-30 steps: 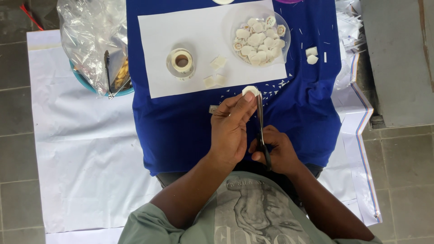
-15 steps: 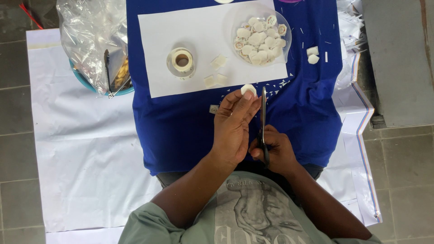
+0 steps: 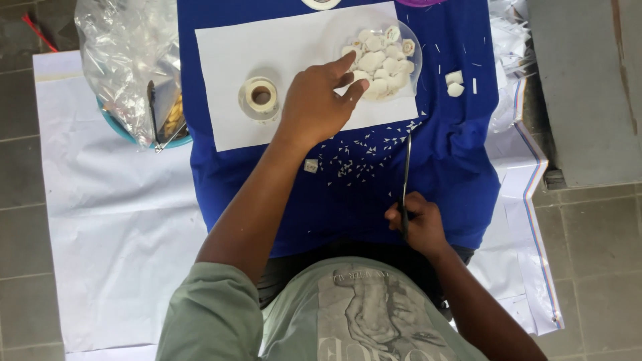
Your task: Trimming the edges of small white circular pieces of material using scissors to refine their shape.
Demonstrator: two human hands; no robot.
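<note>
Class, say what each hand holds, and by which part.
Right hand grips the scissors by the handles. Left hand reaches the white pieces; any hold cannot be told.

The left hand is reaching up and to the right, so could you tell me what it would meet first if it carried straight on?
Probably the white round pieces in the clear dish; the left hand has its fingertips at them already.

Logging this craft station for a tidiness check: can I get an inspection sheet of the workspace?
Surface: blue cloth over white sheeting, white paper sheet on top.
Job's things: clear round dish of white discs; black scissors.
Clutter: roll of white tape, tiny white paper snippets, crumpled clear plastic bag.
Grippers: left hand at the dish; right hand gripping the scissors.
Cables: nothing seen.
Surroundings: grey floor tiles.
</note>
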